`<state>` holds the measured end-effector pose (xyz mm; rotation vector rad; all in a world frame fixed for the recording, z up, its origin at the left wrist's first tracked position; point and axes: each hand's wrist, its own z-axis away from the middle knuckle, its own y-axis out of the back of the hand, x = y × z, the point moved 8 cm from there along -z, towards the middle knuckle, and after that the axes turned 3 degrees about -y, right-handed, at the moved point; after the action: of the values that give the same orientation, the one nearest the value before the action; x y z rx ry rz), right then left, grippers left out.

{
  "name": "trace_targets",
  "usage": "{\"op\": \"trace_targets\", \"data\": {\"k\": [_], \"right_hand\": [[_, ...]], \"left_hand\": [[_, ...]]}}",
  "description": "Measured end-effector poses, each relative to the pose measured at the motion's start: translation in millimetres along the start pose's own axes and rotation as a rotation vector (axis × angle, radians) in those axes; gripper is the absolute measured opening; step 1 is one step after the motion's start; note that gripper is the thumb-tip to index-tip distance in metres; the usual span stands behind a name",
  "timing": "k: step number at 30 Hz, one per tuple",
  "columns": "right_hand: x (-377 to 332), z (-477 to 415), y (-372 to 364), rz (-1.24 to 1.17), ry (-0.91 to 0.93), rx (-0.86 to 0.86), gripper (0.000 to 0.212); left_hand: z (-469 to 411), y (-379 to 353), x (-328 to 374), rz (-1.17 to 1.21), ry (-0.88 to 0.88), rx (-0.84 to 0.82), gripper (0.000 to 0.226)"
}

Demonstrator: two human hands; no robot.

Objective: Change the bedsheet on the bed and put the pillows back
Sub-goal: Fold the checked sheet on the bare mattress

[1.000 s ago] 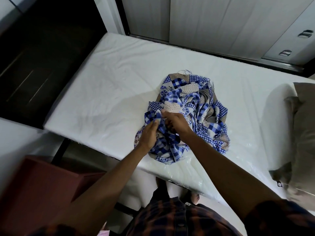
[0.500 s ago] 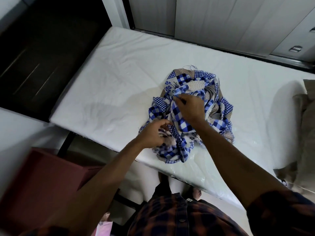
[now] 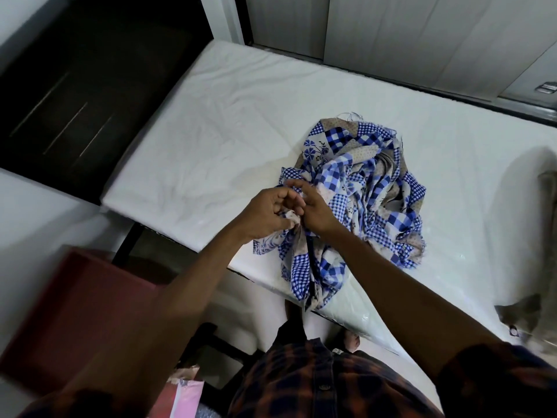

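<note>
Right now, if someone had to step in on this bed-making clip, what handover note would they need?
The left hand pinches a fold of the checked bedsheet at its near-left side.
The right hand pinches the same fold, close beside the left hand.
The checked bedsheet is bunched in a heap on the mattress, with one end hanging over the near edge.
A pillow lies at the bed's right end, mostly cut off by the frame.
Done: the mattress is bare and the sheet is on it.
Left: find the corners, spread and tuck the sheet, and put the pillows back.
</note>
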<state>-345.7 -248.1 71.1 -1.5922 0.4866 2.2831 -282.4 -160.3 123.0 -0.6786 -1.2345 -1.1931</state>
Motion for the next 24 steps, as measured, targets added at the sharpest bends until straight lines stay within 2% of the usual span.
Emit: {"op": "trace_targets", "data": {"k": [3, 4, 6, 8, 10, 15, 20, 22, 24], "right_hand": [[9.8, 8.7, -11.3, -0.198, -0.154, -0.041, 0.017], [16.1, 12.3, -16.9, -0.268, -0.226, -0.084, 0.016], [21.6, 15.0, -19.5, -0.338, -0.237, -0.161, 0.023], [21.9, 13.0, -15.8, -0.243, -0.201, -0.191, 0.033], [15.1, 12.7, -14.8, -0.092, -0.141, -0.225, 0.015], [23.7, 8.1, 3.8, 0.004, -0.146, -0.162, 0.009], [53.5, 18.3, 24.8, 0.035, -0.285, -0.185, 0.022], [59.0, 23.6, 28.4, -0.025, -0.344, -0.185, 0.02], [61.1, 20.8, 29.1, 0.031, -0.317, -0.2, 0.013]], "left_hand": [[2.8, 6.8, -3.2, -0.013, 0.038, 0.027, 0.044], [4.1, 9.1, -5.2, -0.019, 0.054, 0.041, 0.045], [5.6, 12.5, -9.6, -0.036, 0.066, 0.066, 0.045], [6.9, 16.9, -13.0, -0.074, 0.055, 0.101, 0.044], [6.1, 20.9, -16.7, -0.159, 0.048, 0.111, 0.045], [1.4, 19.7, -41.5, -0.582, 0.108, -0.078, 0.057], [5.6, 37.3, -60.9, -0.783, 0.154, 0.042, 0.025], [7.5, 31.0, -63.5, -0.808, 0.135, 0.057, 0.022], [9.0, 21.7, -65.2, -0.757, 0.134, 0.051, 0.021]]}}
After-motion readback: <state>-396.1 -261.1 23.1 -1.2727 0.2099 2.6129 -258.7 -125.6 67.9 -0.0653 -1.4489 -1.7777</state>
